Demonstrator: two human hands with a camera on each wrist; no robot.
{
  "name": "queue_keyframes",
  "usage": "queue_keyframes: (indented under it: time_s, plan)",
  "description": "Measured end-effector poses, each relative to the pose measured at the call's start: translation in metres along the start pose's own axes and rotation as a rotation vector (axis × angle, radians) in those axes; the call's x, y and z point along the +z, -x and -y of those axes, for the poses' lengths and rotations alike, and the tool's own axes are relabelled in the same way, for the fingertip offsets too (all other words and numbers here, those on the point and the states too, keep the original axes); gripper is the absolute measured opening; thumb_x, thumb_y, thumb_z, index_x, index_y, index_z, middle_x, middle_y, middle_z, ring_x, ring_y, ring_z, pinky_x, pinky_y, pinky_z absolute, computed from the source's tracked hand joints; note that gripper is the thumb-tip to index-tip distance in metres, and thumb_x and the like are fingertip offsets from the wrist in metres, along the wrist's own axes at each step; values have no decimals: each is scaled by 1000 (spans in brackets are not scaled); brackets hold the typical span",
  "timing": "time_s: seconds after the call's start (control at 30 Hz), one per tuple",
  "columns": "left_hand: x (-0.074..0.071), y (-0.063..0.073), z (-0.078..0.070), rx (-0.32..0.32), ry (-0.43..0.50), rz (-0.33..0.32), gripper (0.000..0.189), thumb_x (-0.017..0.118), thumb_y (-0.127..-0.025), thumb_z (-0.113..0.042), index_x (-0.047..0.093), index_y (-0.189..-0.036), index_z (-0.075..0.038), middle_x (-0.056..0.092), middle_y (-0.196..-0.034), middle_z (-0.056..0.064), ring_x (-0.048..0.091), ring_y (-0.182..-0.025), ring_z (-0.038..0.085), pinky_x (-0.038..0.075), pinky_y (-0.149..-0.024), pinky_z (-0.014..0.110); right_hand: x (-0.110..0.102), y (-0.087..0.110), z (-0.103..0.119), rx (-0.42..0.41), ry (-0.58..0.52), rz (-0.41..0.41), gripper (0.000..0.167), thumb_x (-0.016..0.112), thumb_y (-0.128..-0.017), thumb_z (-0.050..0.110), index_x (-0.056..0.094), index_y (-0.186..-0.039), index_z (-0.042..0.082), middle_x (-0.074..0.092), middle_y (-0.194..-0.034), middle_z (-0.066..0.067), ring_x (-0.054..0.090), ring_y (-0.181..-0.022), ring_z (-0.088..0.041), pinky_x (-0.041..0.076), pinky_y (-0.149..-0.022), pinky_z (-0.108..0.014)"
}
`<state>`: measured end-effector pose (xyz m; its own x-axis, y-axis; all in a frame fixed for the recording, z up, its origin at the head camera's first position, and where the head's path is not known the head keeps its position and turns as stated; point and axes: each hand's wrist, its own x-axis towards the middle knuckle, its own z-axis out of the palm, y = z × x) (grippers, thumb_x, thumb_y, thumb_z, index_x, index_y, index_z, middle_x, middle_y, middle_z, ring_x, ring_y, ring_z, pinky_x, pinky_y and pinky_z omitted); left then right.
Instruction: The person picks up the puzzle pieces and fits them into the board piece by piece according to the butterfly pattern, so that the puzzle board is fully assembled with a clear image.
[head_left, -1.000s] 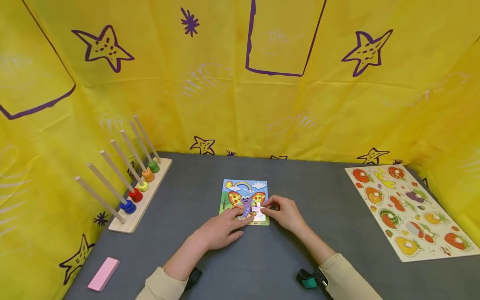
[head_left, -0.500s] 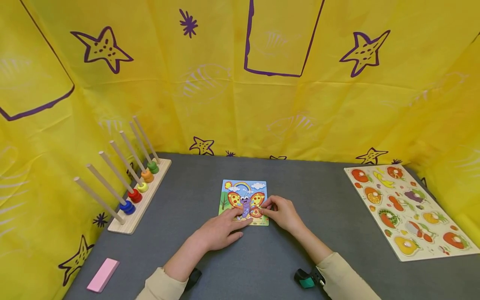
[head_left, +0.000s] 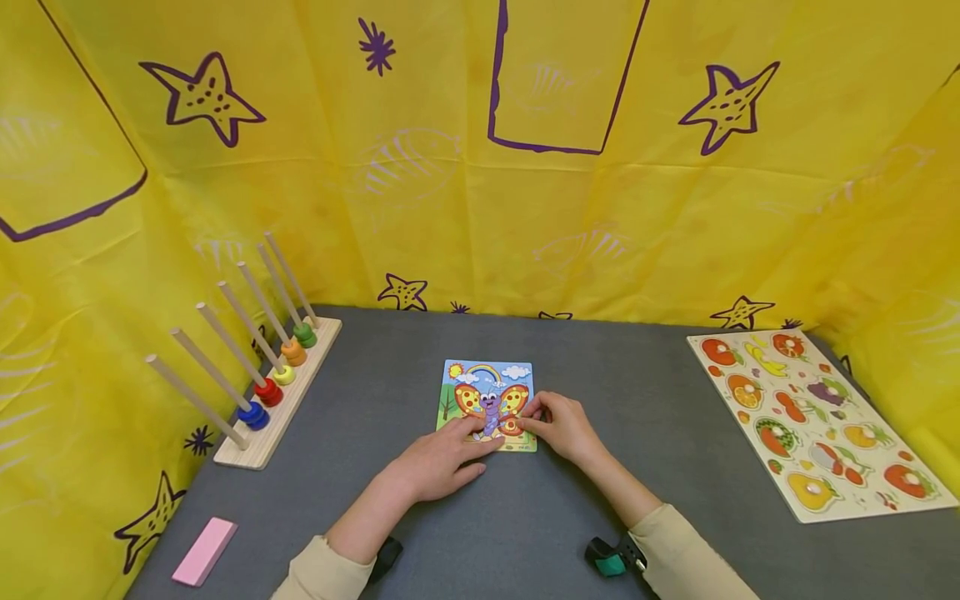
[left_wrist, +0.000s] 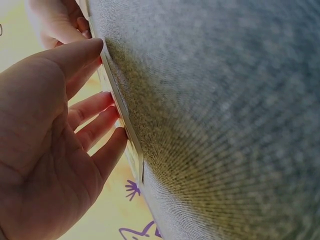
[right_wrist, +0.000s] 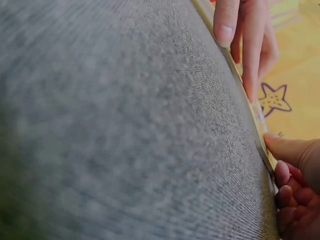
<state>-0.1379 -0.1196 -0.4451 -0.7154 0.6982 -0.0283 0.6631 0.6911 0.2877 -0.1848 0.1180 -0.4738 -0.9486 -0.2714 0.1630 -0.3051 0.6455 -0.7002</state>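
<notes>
A square butterfly jigsaw puzzle [head_left: 486,375] lies flat on the table in the middle of the head view. My left hand [head_left: 438,458] rests across its lower left part with fingers extended; the left wrist view shows these fingers [left_wrist: 107,155] spread, tips on the board. At the lower right wing, my right hand [head_left: 566,429] pinches the right side of a puzzle piece [head_left: 512,427] between thumb and index finger. Seen from the right wrist, the thumb [right_wrist: 285,147] is at the board's edge and the other fingers are curled. The fingers partly hide how the piece sits.
A wooden peg stand [head_left: 255,454] with coloured rings is at the left. Nearer the front lies a pink block [head_left: 205,552]. A fruit puzzle board [head_left: 795,450] lies at the right. A yellow patterned cloth [head_left: 420,225] hangs behind the grey table [head_left: 622,358].
The piece at the lower right wing showed a bright white glare a second ago; its printed picture is visible now. Both hands stay almost in place. The view has shifted slightly.
</notes>
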Motion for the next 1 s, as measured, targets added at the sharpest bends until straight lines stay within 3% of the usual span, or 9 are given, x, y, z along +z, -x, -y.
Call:
queue_keyframes:
  time_s: [0.13, 0.33, 0.43, 0.57, 0.77, 1.0]
  plan:
    - [0, 0, 1, -1, -4, 4, 43, 60, -98, -26, 55, -141, -22, 45, -142, 11, 44, -128, 25, 49, -91, 46, 1, -4, 3, 14, 49, 4, 22, 83, -78, 25, 63, -74, 17, 52, -65, 9, 45, -59, -8, 36, -56, -26]
    - [1, -1, 2, 5, -10, -1, 43, 60, -98, -25, 56, -141, -22, 46, -142, 11, 44, -129, 25, 48, -93, 46, 4, -13, 6, 157, 166, -1, 28, 80, -80, 39, 62, -75, 19, 50, -61, 7, 45, -56, -12, 34, -53, -30]
    - [1, -1, 3, 11, -14, -7, 42, 60, -98, -25, 56, -140, -22, 46, -141, 11, 45, -127, 25, 48, -92, 45, 4, -14, 6, 171, 181, 6, 27, 78, -81, 41, 62, -76, 19, 49, -60, 7, 45, -56, -12, 32, -52, -30]
    - [1, -2, 2, 22, -17, -14, 42, 60, -97, -25, 57, -139, -21, 47, -139, 11, 46, -125, 25, 48, -93, 44, 1, -11, 2, 123, 121, 48, 25, 79, -81, 37, 63, -82, 19, 48, -62, 7, 44, -56, -10, 31, -52, -28]
    - [2, -1, 3, 29, -12, -17, 42, 60, -97, -25, 57, -139, -20, 48, -137, 12, 47, -124, 25, 46, -95, 43, -4, 1, -7, -38, -54, 130, 29, 83, -78, 23, 66, -98, 11, 53, -76, 2, 42, -61, -9, 35, -58, -25]
    - [4, -2, 5, 36, 23, -29, 40, 60, -97, -27, 60, -136, -19, 51, -131, 10, 50, -116, 24, 45, -95, 44, -2, 12, -14, -138, -59, 123, 30, 80, -83, 26, 66, -105, 11, 54, -82, 3, 45, -69, -9, 39, -63, -25]
